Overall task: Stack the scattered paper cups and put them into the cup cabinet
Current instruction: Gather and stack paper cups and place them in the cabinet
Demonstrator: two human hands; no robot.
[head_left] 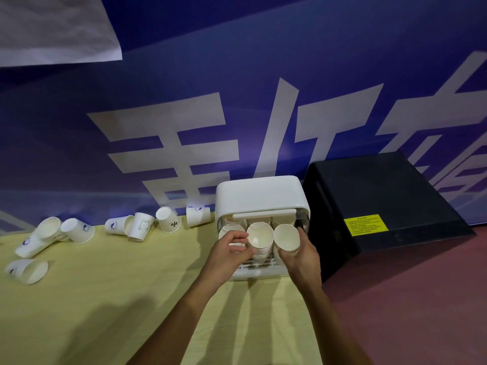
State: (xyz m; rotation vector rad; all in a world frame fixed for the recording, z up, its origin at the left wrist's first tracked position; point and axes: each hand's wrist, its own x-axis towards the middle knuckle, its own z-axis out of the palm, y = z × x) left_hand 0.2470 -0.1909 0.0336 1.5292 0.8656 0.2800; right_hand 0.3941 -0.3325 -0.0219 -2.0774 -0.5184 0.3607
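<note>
The right hand's [300, 255] grip curls around the right cup stack [286, 237] at the cup cabinet's [261, 196] open front, the left hand [230, 248] pinches the middle stack [260, 239], so some stacks look stowed while loose cups [142, 226] left of the cabinet on the desk [105, 299] remain.

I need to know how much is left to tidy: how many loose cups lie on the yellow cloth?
9: five at far left, four nearer the cabinet. More may be hidden.
</note>
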